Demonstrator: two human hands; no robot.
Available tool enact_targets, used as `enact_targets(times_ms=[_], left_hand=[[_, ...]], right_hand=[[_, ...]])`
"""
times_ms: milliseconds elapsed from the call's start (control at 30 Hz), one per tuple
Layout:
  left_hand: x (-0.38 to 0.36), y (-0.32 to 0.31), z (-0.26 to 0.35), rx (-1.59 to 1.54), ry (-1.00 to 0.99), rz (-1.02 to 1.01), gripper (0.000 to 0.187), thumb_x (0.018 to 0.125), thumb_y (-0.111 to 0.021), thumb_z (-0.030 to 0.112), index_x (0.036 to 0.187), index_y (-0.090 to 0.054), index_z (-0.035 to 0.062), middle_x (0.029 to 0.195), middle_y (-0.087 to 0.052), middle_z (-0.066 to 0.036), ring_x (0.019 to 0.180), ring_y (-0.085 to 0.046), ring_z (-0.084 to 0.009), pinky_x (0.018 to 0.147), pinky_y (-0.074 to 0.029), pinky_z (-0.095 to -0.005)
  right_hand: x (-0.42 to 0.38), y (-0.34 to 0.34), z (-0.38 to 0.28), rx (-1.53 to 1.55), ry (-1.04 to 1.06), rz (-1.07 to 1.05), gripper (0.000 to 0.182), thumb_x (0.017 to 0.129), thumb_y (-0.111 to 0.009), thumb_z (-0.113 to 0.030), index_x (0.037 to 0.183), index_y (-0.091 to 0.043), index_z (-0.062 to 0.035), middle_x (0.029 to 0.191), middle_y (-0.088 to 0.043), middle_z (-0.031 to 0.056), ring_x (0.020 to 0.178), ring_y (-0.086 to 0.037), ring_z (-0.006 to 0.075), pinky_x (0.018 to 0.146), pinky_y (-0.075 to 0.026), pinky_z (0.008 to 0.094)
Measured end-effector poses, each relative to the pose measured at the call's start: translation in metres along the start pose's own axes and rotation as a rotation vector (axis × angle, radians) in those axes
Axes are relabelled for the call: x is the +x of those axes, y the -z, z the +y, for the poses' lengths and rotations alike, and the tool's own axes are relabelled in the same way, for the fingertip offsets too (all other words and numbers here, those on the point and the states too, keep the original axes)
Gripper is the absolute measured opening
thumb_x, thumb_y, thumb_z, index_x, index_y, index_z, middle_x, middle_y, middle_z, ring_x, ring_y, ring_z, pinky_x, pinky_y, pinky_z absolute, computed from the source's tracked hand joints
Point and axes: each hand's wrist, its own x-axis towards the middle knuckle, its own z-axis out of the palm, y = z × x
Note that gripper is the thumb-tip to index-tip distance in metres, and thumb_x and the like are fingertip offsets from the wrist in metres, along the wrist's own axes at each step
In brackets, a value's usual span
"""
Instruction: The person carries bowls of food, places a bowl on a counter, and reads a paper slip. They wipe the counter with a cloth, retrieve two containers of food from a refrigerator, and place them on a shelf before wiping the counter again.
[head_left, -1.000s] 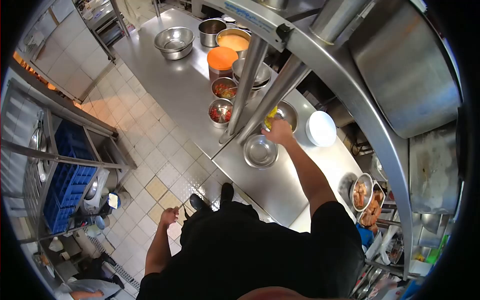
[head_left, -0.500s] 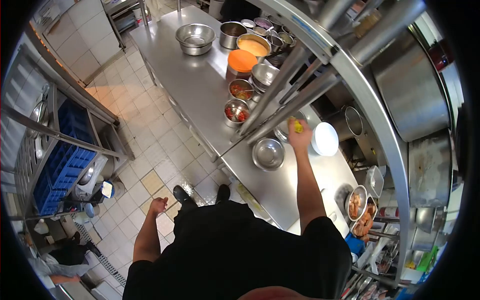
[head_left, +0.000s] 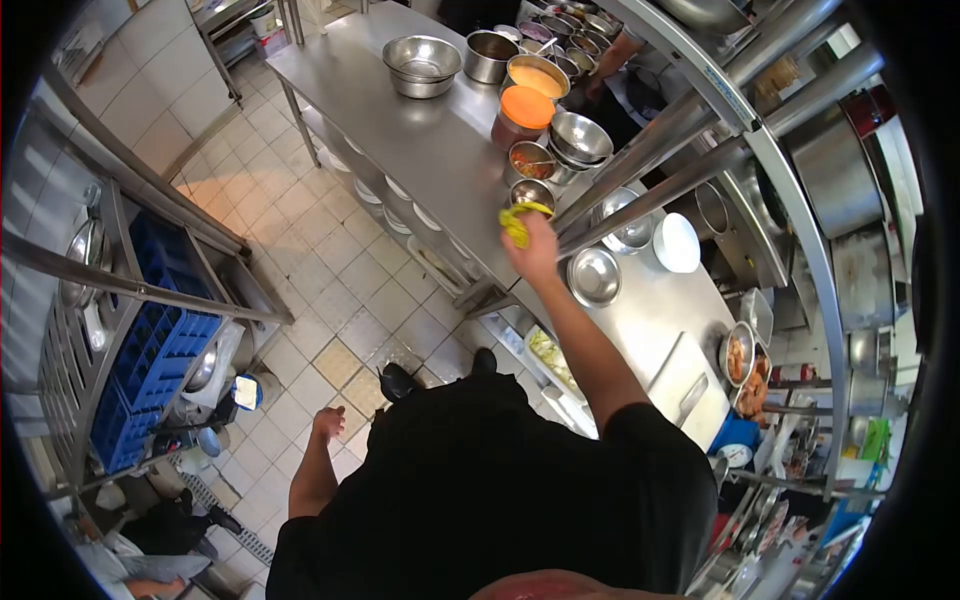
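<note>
Yellow cloth gripped over the steel counter

Right hand (head_left: 535, 250) is seen just above the middle of the frame, fingers curled tight round a crumpled yellow cloth (head_left: 517, 222), which is held over the near edge of the long steel counter (head_left: 400, 130). Right beside the cloth, slightly up and to the right, a small bowl of red stuff (head_left: 531, 192) can be made out, with another like it (head_left: 530, 159) just above. An orange-lidded container (head_left: 526, 108) is parked further up, next to a pot of orange sauce (head_left: 535, 78). An empty steel bowl (head_left: 594, 276) sits to the right of the hand, and a white bowl (head_left: 676, 243) is seen a bit further right.

Left hand (head_left: 327, 422) is hung low at lower left over the tiled floor (head_left: 330, 270), loosely half-curled, nothing held in it. Blue crates (head_left: 150, 340) are stacked on the rack at far left.
</note>
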Motion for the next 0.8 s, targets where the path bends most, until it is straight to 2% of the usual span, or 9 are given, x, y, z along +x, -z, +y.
enact_targets(times_ms=[100,133,200,300,367,467,567,667,800], left_hand=[[0.004,0.038,0.005,0.094,-0.023,-0.134,0.023,0.081,-0.057,0.031,0.089,-0.052,0.0091,0.075,-0.059,-0.006,0.057,-0.055,-0.0209,0.048,-0.041,-0.0352],[0.010,0.050,0.007,0.076,-0.038,-0.199,0.022,0.082,-0.056,0.029,0.088,-0.053,0.0084,0.074,-0.059,-0.005,0.059,-0.055,-0.0181,0.048,-0.041,-0.0336],[0.002,0.057,0.020,-0.057,-0.120,-0.032,0.021,0.083,-0.055,0.027,0.088,-0.054,0.0073,0.074,-0.059,-0.004,0.059,-0.055,-0.0159,0.047,-0.041,-0.0311],[-0.003,0.067,0.026,-0.242,-0.248,0.061,0.023,0.085,-0.055,0.027,0.092,-0.055,0.0057,0.077,-0.060,-0.005,0.057,-0.054,-0.0139,0.049,-0.042,-0.0281],[0.010,0.072,0.017,-0.323,-0.274,-0.005,0.026,0.085,-0.053,0.029,0.097,-0.054,0.0064,0.084,-0.061,-0.006,0.060,-0.055,-0.0160,0.055,-0.044,-0.0305],[0.012,0.071,0.001,-0.308,-0.140,0.013,0.022,0.085,-0.057,0.028,0.089,-0.054,0.0066,0.074,-0.058,-0.004,0.054,-0.053,-0.0141,0.046,-0.041,-0.0271],[0.042,0.091,-0.038,-0.222,-0.025,-0.343,0.023,0.085,-0.055,0.029,0.090,-0.054,0.0070,0.077,-0.059,-0.005,0.057,-0.054,-0.0162,0.047,-0.042,-0.0285],[0.033,0.089,-0.032,-0.082,0.068,-0.049,0.023,0.085,-0.053,0.029,0.094,-0.054,0.0074,0.081,-0.059,-0.006,0.059,-0.055,-0.0173,0.048,-0.042,-0.0292],[0.041,0.112,0.009,-0.135,0.058,0.000,0.030,0.084,-0.054,0.030,0.100,-0.053,0.0044,0.085,-0.061,-0.007,0.061,-0.057,-0.0184,0.051,-0.043,-0.0298]], right_hand=[[-0.010,-0.087,0.023,-0.188,-0.163,-0.295,0.037,0.074,-0.068,-0.025,0.103,-0.056,-0.0072,0.114,-0.053,0.0159,0.100,-0.052,0.0355,0.086,-0.043,0.0427],[-0.023,-0.101,0.029,-0.260,-0.159,-0.233,0.039,0.075,-0.066,-0.028,0.107,-0.055,-0.0085,0.117,-0.051,0.0153,0.103,-0.050,0.0351,0.088,-0.040,0.0446],[-0.044,-0.123,0.025,-0.394,-0.142,-0.107,0.044,0.078,-0.062,-0.035,0.114,-0.054,-0.0110,0.124,-0.046,0.0141,0.111,-0.045,0.0342,0.093,-0.035,0.0484],[-0.047,-0.128,0.007,-0.343,-0.373,-0.165,0.050,0.081,-0.056,-0.042,0.123,-0.050,-0.0146,0.127,-0.044,0.0122,0.115,-0.040,0.0326,0.096,-0.028,0.0520],[-0.051,-0.112,-0.011,-0.387,-0.413,-0.234,0.055,0.082,-0.054,-0.046,0.125,-0.048,-0.0110,0.122,-0.044,0.0146,0.112,-0.042,0.0331,0.092,-0.034,0.0501],[-0.050,-0.108,-0.024,-0.423,-0.451,-0.312,0.062,0.083,-0.052,-0.049,0.124,-0.046,-0.0030,0.117,-0.044,0.0166,0.108,-0.045,0.0329,0.088,-0.040,0.0480],[-0.036,-0.119,-0.023,-0.442,-0.441,-0.369,0.067,0.084,-0.049,-0.050,0.124,-0.044,0.0037,0.115,-0.044,0.0172,0.105,-0.048,0.0331,0.082,-0.046,0.0441],[-0.007,-0.151,-0.016,-0.422,-0.450,-0.352,0.071,0.084,-0.048,-0.052,0.125,-0.042,0.0058,0.115,-0.045,0.0171,0.105,-0.048,0.0327,0.084,-0.045,0.0441],[0.059,-0.193,-0.027,-0.396,-0.440,-0.345,0.075,0.084,-0.045,-0.054,0.129,-0.040,0.0060,0.121,-0.043,0.0182,0.115,-0.042,0.0333,0.098,-0.033,0.0461]])
